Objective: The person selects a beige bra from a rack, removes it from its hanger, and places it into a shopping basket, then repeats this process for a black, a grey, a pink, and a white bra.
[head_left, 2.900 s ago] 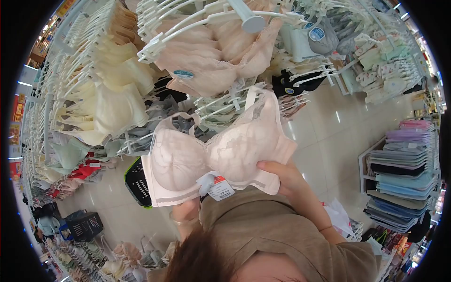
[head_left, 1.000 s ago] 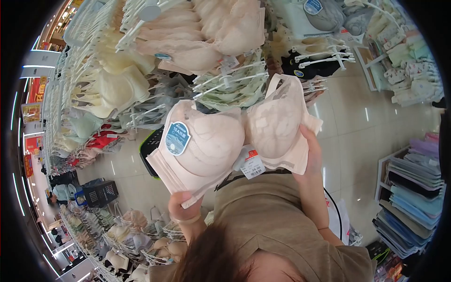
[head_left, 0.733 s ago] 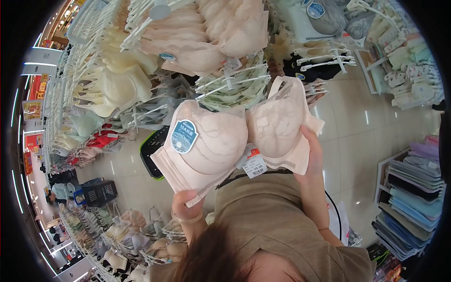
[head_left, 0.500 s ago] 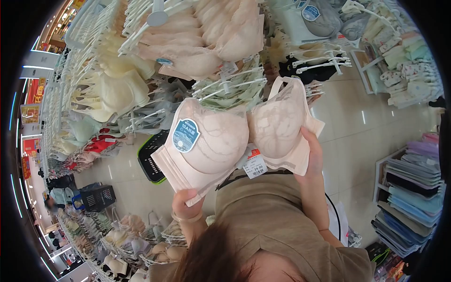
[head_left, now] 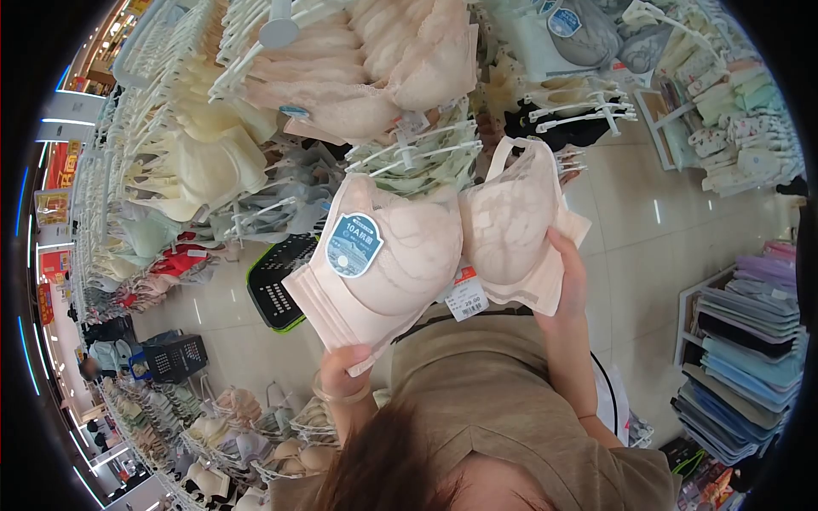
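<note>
A pale pink bra (head_left: 400, 264) with lace-patterned cups is stretched out in front of my body. My left hand (head_left: 345, 372), with a bracelet at its wrist, is closed on the end of the bra's left side band. My right hand (head_left: 564, 281) grips the right cup's lower outer edge, thumb on the front and the other fingers mostly hidden behind. On the left cup sits a blue printed label (head_left: 354, 245). From the middle hangs a white price tag (head_left: 467, 300) with a red top, reading 29.00.
Racks of hanging bras (head_left: 204, 162) line the left and far side. A black shopping basket (head_left: 277, 285) with a green rim stands on the tiled floor (head_left: 648, 272), beyond my left hand. At right is a shelf of folded clothes (head_left: 741, 341); a dark crate (head_left: 175, 358) stands further left.
The bra's left cup has shifted slightly right, closer to the other cup, and its label has turned a little. My left hand moved slightly right with it; my right hand stays nearly still.
</note>
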{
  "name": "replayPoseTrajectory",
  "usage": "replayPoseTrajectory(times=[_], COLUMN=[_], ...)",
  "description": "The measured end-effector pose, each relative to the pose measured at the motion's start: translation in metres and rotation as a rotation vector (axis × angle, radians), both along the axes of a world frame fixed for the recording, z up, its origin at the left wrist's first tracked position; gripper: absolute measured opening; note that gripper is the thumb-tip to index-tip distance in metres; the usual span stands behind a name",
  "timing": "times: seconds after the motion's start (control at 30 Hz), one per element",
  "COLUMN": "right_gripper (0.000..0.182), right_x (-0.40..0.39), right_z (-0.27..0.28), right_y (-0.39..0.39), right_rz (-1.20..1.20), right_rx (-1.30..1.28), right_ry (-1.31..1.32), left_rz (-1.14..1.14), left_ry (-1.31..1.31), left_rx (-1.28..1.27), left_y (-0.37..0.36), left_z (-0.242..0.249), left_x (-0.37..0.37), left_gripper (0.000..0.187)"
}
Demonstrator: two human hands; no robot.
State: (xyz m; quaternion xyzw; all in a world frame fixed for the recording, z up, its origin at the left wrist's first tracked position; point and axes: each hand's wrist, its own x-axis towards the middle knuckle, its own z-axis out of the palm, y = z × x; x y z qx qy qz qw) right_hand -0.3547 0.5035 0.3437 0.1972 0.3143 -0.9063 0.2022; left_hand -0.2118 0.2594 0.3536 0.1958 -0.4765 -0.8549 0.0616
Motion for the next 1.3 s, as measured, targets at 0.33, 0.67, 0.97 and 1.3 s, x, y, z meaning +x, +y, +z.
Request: replayPoseTrajectory(times=[0.33,0.67,0.97,1.3], right_gripper=[0.049,0.049,0.050,0.049], right_x=[0.002,0.008,0.011,0.017], right_z=[0.001,-0.002,0.000,-0.002], right_y=[0.000,0.002,0.004,0.006], right_rz=[0.013,0.005,0.009,0.006], right_rx=[-0.016,-0.033,-0.018,-0.056], right_ry=[-0.005,-0.010,-0.005,-0.006], left_rz=[0.042,0.046,0.052,0.040], left_ry=[-0.025,-0.015,0.037,-0.017], left_rx=[0.025,0.043,0.164,0.038], left_y=[0.004,0.006,0.009,0.011], left_z=[0.003,0.002,0.008,0.004], left_x=[0.006,0.013,0.005,0.010], left_gripper=[0.085,0.084,0.073,0.063])
